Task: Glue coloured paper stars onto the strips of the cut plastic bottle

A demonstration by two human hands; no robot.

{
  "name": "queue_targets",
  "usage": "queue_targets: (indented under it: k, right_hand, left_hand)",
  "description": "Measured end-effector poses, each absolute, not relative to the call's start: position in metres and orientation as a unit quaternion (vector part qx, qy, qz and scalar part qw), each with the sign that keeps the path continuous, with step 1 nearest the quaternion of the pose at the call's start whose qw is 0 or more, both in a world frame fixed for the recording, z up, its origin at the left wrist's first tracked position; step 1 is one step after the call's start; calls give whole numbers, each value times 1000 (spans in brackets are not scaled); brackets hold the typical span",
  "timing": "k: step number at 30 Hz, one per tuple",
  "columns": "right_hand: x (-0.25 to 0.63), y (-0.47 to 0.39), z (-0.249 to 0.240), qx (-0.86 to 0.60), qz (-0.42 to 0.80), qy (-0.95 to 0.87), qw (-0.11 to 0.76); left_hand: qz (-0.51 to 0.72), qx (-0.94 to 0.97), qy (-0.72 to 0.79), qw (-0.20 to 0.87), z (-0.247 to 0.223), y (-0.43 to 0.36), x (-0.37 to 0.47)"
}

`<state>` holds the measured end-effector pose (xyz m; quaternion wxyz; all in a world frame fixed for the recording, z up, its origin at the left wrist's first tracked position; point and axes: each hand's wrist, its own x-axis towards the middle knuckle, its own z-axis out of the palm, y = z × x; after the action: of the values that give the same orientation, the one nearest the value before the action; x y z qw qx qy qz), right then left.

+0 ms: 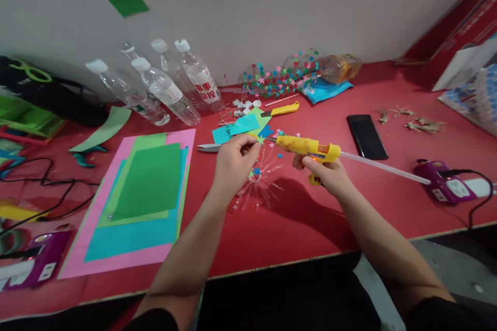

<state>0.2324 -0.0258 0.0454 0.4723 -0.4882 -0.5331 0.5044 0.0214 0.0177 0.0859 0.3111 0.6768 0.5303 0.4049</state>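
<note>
Your two hands worked over a clear plastic piece cut into splayed strips on the red table.

At the far left lay a purple power strip, then a stack of pink, blue and green paper sheets, with five water bottles standing behind it near the wall. Your left hand was curled, fingertips pinched on the top of the plastic piece beside a pair of scissors. Just right of it, your right hand was closed around the grip of a yellow glue gun, its nozzle pointing left at the pinched spot and a glue stick jutting out behind. Farther right lay a black phone.
</note>
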Motion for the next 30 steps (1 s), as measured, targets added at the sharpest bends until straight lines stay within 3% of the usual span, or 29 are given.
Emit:
queue_targets:
  k: [30]
  right_hand:
    - [228, -31, 41, -549, 459, -551, 430]
  left_hand:
    - [387, 698, 537, 271, 80, 14, 22]
